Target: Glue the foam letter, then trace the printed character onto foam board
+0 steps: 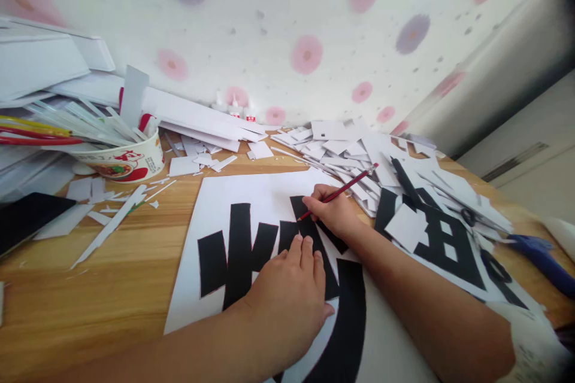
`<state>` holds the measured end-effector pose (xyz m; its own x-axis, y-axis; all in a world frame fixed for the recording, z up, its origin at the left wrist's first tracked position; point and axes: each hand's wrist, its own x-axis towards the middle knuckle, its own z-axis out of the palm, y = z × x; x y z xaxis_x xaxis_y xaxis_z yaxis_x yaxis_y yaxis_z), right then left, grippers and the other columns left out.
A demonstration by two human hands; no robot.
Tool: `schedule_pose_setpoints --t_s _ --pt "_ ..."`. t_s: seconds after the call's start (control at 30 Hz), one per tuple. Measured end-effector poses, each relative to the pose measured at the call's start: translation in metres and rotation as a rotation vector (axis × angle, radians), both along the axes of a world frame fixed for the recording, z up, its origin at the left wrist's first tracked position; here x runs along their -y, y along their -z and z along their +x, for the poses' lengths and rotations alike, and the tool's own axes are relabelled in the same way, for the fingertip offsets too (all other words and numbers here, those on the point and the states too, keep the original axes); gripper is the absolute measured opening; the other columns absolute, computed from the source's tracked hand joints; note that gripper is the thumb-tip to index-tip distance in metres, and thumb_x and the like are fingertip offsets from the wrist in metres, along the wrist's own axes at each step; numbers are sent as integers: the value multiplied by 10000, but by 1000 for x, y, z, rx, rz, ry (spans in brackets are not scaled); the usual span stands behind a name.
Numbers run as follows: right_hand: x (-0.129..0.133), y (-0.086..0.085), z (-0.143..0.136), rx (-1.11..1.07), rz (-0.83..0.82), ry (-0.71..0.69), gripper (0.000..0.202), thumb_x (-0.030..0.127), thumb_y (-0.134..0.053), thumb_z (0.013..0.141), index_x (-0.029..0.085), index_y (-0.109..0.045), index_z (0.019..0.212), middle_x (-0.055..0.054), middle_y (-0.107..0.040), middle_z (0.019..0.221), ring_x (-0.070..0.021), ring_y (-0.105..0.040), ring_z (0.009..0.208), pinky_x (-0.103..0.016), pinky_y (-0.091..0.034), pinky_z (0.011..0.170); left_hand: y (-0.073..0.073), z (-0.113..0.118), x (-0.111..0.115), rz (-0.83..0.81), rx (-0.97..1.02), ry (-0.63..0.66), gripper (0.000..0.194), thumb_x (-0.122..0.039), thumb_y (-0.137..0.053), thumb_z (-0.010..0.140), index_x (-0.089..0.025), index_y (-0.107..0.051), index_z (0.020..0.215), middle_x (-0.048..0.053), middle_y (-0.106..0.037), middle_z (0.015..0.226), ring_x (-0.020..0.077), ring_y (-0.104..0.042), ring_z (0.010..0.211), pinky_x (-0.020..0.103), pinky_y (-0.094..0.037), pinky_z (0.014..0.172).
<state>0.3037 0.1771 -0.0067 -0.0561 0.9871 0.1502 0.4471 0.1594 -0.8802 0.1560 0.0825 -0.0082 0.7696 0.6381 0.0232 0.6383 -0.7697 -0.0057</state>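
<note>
My right hand (335,209) grips a dark red pencil (348,187), its tip down at the edge of a black paper cutout (299,206). Flat on that cutout, with fingers stretched out, lies my left hand (290,290). Beneath both is a white board (215,191) bearing several black shapes. One black piece (240,251) of upright strips stands left of my hands. A wide curved black piece (353,311) runs down the right, partly hidden by my left hand and wrist.
A paper cup (144,158) holds clear sticks and coloured tools at left, near a dark tablet-like object (31,218). White offcuts (332,143) pile up behind the board. Right of my arm lie another black cutout (449,245), a black pen (404,179) and a blue-handled tool (541,257).
</note>
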Motion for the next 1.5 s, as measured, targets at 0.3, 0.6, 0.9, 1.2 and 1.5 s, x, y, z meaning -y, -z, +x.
schedule_pose_setpoints --t_s 0.3,0.6,0.9,1.2,1.5 --pt "-3 5 1 -60 12 23 290 270 -623 741 226 -423 536 61 -502 445 -107 -443 434 -234 -345 459 -2 -3 3 46 3 -1 626 -496 -432 912 -14 -516 1303 316 -433 1353 432 -438 1255 501 -504 886" --pt "-3 5 -2 -51 -10 74 291 295 -619 736 231 -405 551 57 -514 453 -114 -479 439 -235 -365 448 -8 -1 3 -10 -48 -1 616 -464 -421 921 -6 -485 1329 320 -384 1378 447 -393 1274 513 -491 909" --pt "-22 -4 -3 48 -47 -65 278 216 -611 696 211 -398 517 66 -488 419 -80 -418 395 -204 -299 400 -12 1 2 -55 -82 -13 617 -459 -403 928 -15 -453 1354 316 -359 1396 439 -376 1288 519 -490 910" --pt "-32 6 0 -80 3 -104 276 204 -603 703 203 -402 513 71 -484 412 -64 -397 389 -195 -310 413 0 0 4 34 6 -4 617 -468 -442 910 2 -510 1304 330 -403 1357 454 -421 1251 524 -508 879" --pt "-35 9 0 -89 39 -54 290 235 -623 717 207 -402 532 66 -499 419 -75 -419 406 -209 -337 447 -1 1 4 43 -2 4 607 -463 -444 913 3 -520 1293 334 -407 1348 455 -429 1245 522 -521 854"
